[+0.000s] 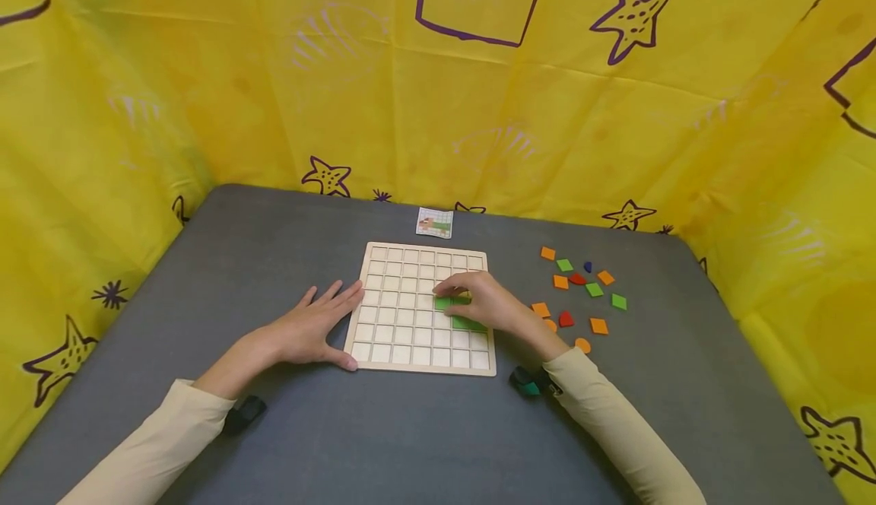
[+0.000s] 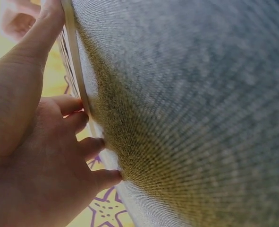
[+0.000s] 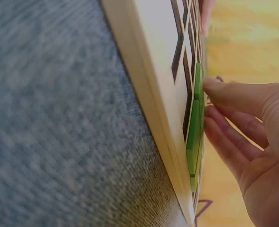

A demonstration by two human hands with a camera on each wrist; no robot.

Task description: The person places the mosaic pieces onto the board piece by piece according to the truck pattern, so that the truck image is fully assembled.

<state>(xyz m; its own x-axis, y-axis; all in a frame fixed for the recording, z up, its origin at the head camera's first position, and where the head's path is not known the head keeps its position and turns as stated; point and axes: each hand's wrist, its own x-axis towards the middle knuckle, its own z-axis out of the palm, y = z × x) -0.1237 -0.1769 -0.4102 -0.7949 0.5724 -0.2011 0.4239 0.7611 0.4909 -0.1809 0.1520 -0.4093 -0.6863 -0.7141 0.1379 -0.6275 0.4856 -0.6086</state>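
A light wooden grid board (image 1: pixel 404 315) lies flat on the grey table. My left hand (image 1: pixel 311 326) has its fingers spread along the board's left edge, with the thumb at the near left corner. Over the board's right part is my right hand (image 1: pixel 482 303), its fingertips and thumb down close to the green tiles (image 1: pixel 468 323). In the right wrist view, the green tiles (image 3: pixel 194 137) sit in the grid and the thumb touches or nearly touches one. Between thumb and fingers I see no lifted piece. The hand partly hides some tiles.
Loose pieces lie right of the board: orange squares (image 1: pixel 598 326), green squares (image 1: pixel 619 302), red pieces (image 1: pixel 566 319), orange rounded pieces (image 1: pixel 582 345) and a blue piece (image 1: pixel 588 267). A small picture card (image 1: pixel 434 223) lies beyond the board. Yellow patterned cloth (image 1: pixel 438 94) surrounds the table.
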